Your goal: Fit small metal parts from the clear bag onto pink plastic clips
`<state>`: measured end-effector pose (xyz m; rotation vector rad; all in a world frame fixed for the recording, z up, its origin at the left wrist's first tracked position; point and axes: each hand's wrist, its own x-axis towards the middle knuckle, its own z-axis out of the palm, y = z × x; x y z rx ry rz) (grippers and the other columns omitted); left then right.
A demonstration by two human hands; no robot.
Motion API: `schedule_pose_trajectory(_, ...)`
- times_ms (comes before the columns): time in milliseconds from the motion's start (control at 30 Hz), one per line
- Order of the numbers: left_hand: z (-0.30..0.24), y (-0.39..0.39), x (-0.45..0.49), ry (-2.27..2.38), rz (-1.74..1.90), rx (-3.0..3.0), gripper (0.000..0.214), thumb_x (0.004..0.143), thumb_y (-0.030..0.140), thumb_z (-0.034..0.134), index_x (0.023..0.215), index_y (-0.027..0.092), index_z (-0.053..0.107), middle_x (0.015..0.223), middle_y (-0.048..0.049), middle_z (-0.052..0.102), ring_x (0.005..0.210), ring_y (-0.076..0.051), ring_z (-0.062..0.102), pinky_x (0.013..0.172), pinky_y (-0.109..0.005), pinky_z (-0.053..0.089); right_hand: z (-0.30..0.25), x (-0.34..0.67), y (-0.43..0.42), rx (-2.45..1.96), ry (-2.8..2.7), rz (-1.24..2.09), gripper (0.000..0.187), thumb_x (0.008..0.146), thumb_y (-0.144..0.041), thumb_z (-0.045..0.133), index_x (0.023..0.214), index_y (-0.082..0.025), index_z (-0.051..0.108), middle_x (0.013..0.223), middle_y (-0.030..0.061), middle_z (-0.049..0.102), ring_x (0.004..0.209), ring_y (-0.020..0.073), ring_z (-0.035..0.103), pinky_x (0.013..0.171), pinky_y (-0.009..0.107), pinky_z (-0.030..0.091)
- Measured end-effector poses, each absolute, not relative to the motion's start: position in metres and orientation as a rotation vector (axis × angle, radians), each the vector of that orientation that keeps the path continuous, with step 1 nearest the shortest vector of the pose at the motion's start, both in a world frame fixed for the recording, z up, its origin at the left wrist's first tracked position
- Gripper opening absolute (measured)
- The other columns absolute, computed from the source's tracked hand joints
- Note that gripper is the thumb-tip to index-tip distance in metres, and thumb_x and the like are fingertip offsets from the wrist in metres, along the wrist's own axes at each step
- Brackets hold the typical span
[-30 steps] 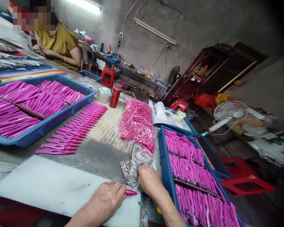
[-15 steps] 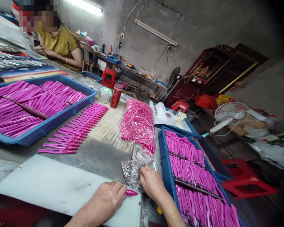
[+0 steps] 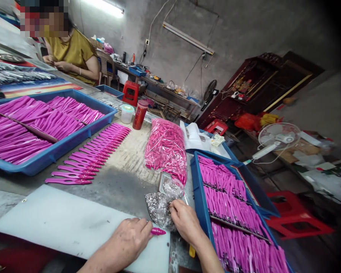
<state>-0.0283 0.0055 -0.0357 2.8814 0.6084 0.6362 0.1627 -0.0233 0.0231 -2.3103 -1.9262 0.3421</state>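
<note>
My left hand (image 3: 127, 240) rests on the white board (image 3: 59, 223), fingers closed round a small pink plastic piece (image 3: 158, 231) whose tip sticks out to the right. My right hand (image 3: 184, 222) reaches into a crinkled clear bag of small metal parts (image 3: 159, 206) and its fingertips are pinched inside it; what they hold is hidden. A row of finished pink handles (image 3: 88, 159) lies on the table ahead of the board. A clear bag full of pink pieces (image 3: 166, 149) sits just beyond the small bag.
Blue trays of pink handles stand at the left (image 3: 53, 151) and the right (image 3: 200, 197). A red cup (image 3: 138, 113) and a small tub (image 3: 127, 113) stand behind the row. Another person in a mustard top (image 3: 74, 53) works at the far left. A white fan (image 3: 275, 138) is on the right.
My right hand has shifted slightly right and further into the small bag. The left hand and its pink piece have stayed put.
</note>
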Motion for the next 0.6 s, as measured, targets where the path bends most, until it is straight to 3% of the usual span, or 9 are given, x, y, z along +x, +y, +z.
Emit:
schedule_pose_trajectory(367, -0.032, 0.006, -0.028, 0.636, 0.634, 2.868, 0.011, 0.087, 0.016, 0.042, 0.078, 0.02, 0.047, 0.064, 0.0008, 0.055, 0.053, -0.018, 0.056, 0.048, -0.029, 0.042, 0.025, 0.148, -0.047, -1.949, -1.623, 0.721, 0.019, 0.081, -0.025, 0.038, 0.062, -0.021, 0.041, 0.061, -0.0034, 0.045, 0.06, 0.0133, 0.046, 0.056, 0.022, 0.035)
schedule_pose_trajectory(600, -0.033, 0.005, -0.028, 0.638, 0.598, 2.864, 0.011, 0.087, 0.015, 0.041, 0.077, 0.02, 0.046, 0.065, 0.0004, 0.055, 0.054, -0.018, 0.056, 0.05, -0.029, 0.043, 0.0, 0.132, -0.064, -1.808, -1.778, 0.506, 0.021, 0.082, -0.02, 0.036, 0.062, -0.021, 0.042, 0.06, -0.0018, 0.048, 0.059, 0.013, 0.048, 0.054, 0.022, 0.036)
